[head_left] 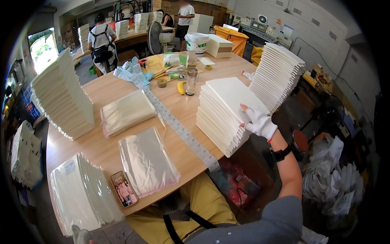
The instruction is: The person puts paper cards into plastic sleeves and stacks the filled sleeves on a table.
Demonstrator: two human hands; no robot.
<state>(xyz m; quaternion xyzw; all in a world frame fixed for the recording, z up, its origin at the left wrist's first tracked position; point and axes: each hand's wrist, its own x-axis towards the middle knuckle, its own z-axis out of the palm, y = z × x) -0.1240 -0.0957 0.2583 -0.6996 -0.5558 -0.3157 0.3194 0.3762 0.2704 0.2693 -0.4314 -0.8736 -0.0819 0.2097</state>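
My right hand [260, 124], in a white glove with bare fingertips, rests at the right edge of a stack of white pads [221, 118]. Its thumb and a finger are spread apart on the top pad, and I see nothing lifted in them. Only a gloved bit of my left hand [81, 235] shows at the lower left rim, its fingers mostly out of view. It is beside a stack of pads in clear plastic wrap [73, 191]. A phone [124, 189] with a lit screen lies by that stack. Two piles of clear plastic bags [148, 160] lie flat in the middle.
Tall white stacks stand at the left [63, 97] and right [276, 75]. A label strip [178, 128] runs across the wooden table [101, 152]. Farther back are a banana [181, 87], glass cup [191, 81], tape roll [162, 83], bucket [197, 42] and fan [154, 37]. Other people work behind.
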